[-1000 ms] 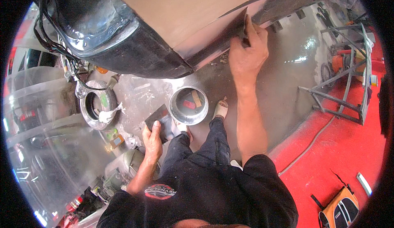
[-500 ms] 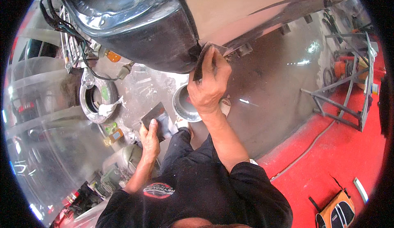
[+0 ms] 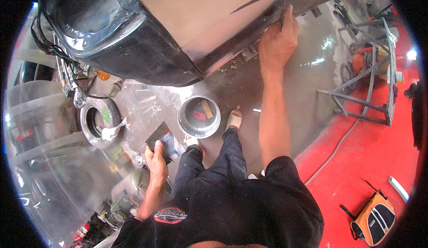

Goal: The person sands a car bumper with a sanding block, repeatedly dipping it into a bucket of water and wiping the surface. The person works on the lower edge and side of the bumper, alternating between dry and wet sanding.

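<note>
Above me is a car body with a tan panel (image 3: 191, 16) and a dark lower edge strip (image 3: 223, 54). My right hand (image 3: 277, 47) reaches far forward to the right, fingers pressed on that strip. A folded piece of dark sandpaper (image 3: 283, 12) shows at its fingertips, mostly covered by the hand. Low at my left side, my left hand (image 3: 157, 164) pinches a dark, flat, partly shiny sheet (image 3: 166, 142) between thumb and fingers, apart from the car. A round metal bucket (image 3: 182, 122) stands on the floor by my feet, with a red and a tan block inside.
A tyre (image 3: 87, 122) with a white rag lies to the left, below hanging cables (image 3: 38, 31) and a loose lamp. Metal framing (image 3: 379, 76) stands at the right. A hose (image 3: 332, 157) crosses red flooring, and an orange-black bag (image 3: 375, 219) lies lower right.
My right hand has moved right and forward along the panel's lower edge with the sandpaper, away from the corner. The view has shifted, uncovering the bucket. My left hand still grips its sheet.
</note>
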`<state>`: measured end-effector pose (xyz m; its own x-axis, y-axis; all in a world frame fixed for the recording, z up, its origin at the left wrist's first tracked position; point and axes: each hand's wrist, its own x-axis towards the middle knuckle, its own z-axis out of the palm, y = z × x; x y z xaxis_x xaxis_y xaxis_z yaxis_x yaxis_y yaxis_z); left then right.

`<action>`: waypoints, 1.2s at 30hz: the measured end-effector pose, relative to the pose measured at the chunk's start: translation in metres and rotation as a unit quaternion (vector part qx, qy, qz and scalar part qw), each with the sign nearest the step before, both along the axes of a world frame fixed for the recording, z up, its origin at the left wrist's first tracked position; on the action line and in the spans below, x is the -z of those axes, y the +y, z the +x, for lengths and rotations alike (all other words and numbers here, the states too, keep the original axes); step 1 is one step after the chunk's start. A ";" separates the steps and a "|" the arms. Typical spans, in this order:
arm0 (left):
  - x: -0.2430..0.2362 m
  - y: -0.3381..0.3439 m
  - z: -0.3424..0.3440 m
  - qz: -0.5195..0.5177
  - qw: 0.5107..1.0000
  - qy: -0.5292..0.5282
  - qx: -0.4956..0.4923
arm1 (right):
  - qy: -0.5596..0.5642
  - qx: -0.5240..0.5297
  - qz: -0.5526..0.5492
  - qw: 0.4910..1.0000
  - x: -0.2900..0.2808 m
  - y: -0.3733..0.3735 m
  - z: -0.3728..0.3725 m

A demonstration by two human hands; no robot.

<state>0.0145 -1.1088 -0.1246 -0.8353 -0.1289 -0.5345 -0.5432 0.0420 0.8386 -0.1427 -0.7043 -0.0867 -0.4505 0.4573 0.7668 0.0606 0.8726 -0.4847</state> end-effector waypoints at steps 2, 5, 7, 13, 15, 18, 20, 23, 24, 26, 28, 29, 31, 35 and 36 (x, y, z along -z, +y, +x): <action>0.009 -0.004 0.004 -0.005 1.000 0.014 -0.002 | 0.003 0.004 0.003 1.000 -0.002 0.004 -0.007; 0.008 -0.004 0.005 -0.006 1.000 0.019 0.002 | 0.020 0.000 0.018 1.000 -0.001 0.011 -0.014; 0.010 -0.008 0.007 -0.018 1.000 0.019 0.007 | 0.024 -0.008 0.016 1.000 -0.001 0.008 -0.016; 0.017 -0.015 0.009 -0.036 0.999 0.001 0.029 | 0.018 -0.034 0.010 0.999 -0.002 -0.031 -0.003; 0.020 -0.015 0.007 -0.011 0.999 0.007 0.036 | 0.010 -0.047 -0.018 0.999 -0.005 -0.055 0.003; 0.023 -0.017 0.005 -0.024 0.999 0.003 0.043 | 0.000 -0.068 -0.047 0.997 -0.009 -0.080 0.012; 0.022 -0.011 0.005 -0.020 1.000 -0.003 0.009 | 0.000 -0.080 -0.043 0.996 -0.009 -0.093 0.015; 0.024 -0.016 0.006 -0.028 0.999 -0.019 -0.002 | 0.006 -0.091 -0.038 0.995 -0.009 -0.109 0.018; 0.024 -0.019 0.006 -0.033 0.999 -0.026 0.000 | -0.008 -0.083 -0.022 0.996 -0.007 -0.113 0.019; 0.026 -0.024 0.006 -0.041 0.999 -0.026 0.009 | -0.008 -0.090 -0.042 0.995 -0.005 -0.126 0.022; 0.026 -0.027 0.005 -0.035 0.999 -0.026 0.001 | -0.012 -0.098 -0.054 0.994 -0.004 -0.139 0.026; 0.026 -0.026 0.005 -0.026 0.999 -0.026 -0.009 | -0.016 -0.102 -0.056 0.993 -0.005 -0.145 0.029; 0.029 -0.031 0.006 -0.023 0.999 -0.027 -0.015 | -0.012 -0.110 -0.064 0.992 -0.002 -0.156 0.031; 0.042 -0.046 0.009 -0.021 0.999 -0.027 -0.022 | -0.004 -0.114 -0.059 0.992 0.008 -0.175 0.034; 0.043 -0.046 0.009 -0.012 0.999 -0.023 -0.030 | -0.007 -0.115 -0.051 0.992 0.009 -0.178 0.036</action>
